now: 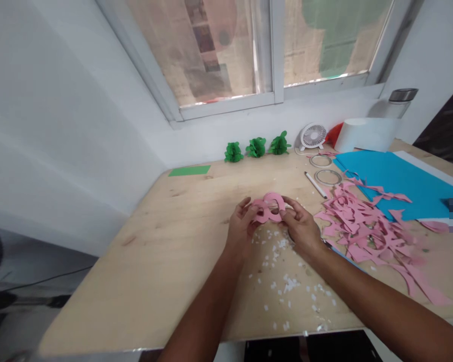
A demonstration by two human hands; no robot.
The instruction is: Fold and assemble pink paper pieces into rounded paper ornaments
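Note:
A pink paper cutout (pixel 274 196) with looped openings is held up between both hands, above the middle of the wooden table. Its left side is pinched by my left hand (pixel 241 223), thumb in front. My right hand (pixel 302 227) grips the right side with thumb and fingers. Small white paper bits (pixel 290 284) lie scattered on the wood below and in front of the hands. To the right of my right hand spreads a heap of pink paper scraps (pixel 357 221). A blue-handled tool (pixel 343 254) lies partly hidden behind my right forearm.
Three green paper figures (pixel 256 147) stand along the wall, with a green paper strip (pixel 190 171) to their left. A small white fan (pixel 312 137), tape rolls (pixel 328 177), a white pen (pixel 315 185) and blue sheets (pixel 396 176) occupy the right side. A lidded bottle (pixel 400 103) stands behind.

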